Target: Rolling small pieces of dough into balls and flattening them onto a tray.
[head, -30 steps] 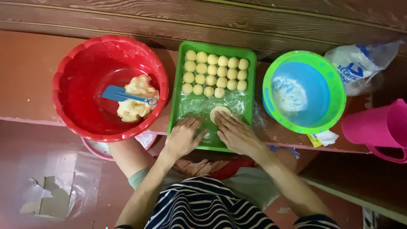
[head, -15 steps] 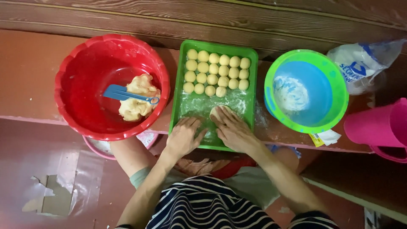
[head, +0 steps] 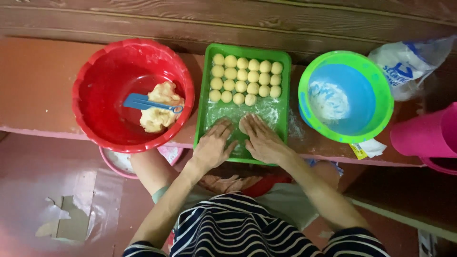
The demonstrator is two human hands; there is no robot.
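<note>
Both hands lie flat in the near half of the green tray (head: 283, 85), fingers together and stretched toward 12 o'clock. The right hand (head: 263, 141) presses a dough piece (head: 242, 125), which peeks out at its 10 o'clock edge; most of the piece is hidden, so its long axis cannot be told. The left hand (head: 213, 145) rests empty just at 9 o'clock of it, the dough balls (head: 246, 79) lie beyond at 12, and the right hand is nearer.

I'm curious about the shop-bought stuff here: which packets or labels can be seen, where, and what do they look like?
Plastic bag: far right on the ledge beside the green-rimmed bowl; clear, crumpled, white powder inside, blue print.
Small packet: ledge edge below that bowl; flat, torn, yellow and white.
No screens or signs.
</note>
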